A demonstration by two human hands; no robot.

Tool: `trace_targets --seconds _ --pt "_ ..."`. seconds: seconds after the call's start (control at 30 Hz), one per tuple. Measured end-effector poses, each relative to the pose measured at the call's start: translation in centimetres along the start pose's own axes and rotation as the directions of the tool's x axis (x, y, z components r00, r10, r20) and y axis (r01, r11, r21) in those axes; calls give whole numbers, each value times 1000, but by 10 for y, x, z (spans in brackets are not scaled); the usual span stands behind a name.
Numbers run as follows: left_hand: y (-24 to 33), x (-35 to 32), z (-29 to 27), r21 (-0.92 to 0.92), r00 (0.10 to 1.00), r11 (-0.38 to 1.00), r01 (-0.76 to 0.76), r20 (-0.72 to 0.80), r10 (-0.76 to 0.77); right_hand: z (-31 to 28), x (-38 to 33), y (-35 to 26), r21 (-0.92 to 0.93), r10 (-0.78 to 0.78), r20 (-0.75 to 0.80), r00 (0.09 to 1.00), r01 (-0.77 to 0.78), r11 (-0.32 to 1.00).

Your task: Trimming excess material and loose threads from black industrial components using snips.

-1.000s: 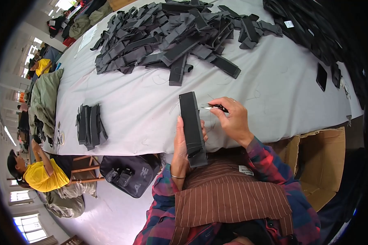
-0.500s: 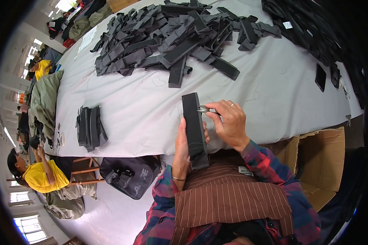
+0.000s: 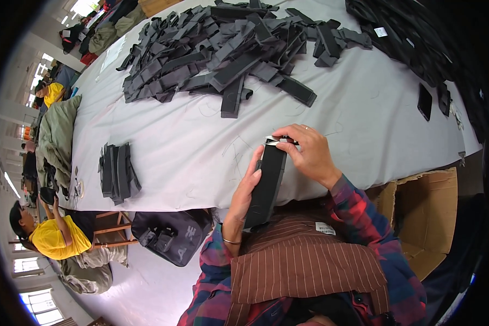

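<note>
A dark fabric strip [image 3: 266, 187] with a black band along its face is gripped in my left hand [image 3: 246, 187], held at a slant above the table's near edge. At its far end, my right hand [image 3: 308, 155] pinches small metal thread snips [image 3: 271, 141], their blades right at the strip's end. Part of the snips is hidden by my fingers. Beyond my hands lies a large heap of similar dark strips [image 3: 223, 54]. To the left, a small neat stack of strips [image 3: 118, 173] sits on the white cloth.
Loose threads are scattered over the white-covered table [image 3: 174, 141]. A phone [image 3: 425, 102] and black garments [image 3: 413, 43] lie at the right. An open cardboard box [image 3: 426, 217] stands below on the right, a black bag [image 3: 171, 233] below left. A person in yellow [image 3: 65, 233] is at the left.
The strip has tilted and come nearer to me. My right hand with the snips has gone from its long side to its far end; my left fingers have shifted up along it.
</note>
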State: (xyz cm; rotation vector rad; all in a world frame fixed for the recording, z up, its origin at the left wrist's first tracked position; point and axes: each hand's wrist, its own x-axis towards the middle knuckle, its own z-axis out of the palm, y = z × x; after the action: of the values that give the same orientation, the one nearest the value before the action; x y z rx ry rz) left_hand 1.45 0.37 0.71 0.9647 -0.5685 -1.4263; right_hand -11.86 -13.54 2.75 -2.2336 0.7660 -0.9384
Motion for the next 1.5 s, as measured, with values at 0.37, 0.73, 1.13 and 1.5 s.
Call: trace_targets --seconds 0.37,0.73,1.13,1.5 --pt "5 -11 -26 -131 960 963 234 185 -208 -28 13 11 135 -145 287 947 110 985" --pt "24 -22 -29 -217 872 868 446 326 -366 -38 9 5 121 -231 396 889 198 973" --pt "20 -24 -33 -248 877 859 447 308 -368 -38 2 -3 41 -279 276 920 279 959" --pt "22 -24 -32 -82 857 897 433 345 -382 -36 -6 2 130 -231 304 924 200 971"
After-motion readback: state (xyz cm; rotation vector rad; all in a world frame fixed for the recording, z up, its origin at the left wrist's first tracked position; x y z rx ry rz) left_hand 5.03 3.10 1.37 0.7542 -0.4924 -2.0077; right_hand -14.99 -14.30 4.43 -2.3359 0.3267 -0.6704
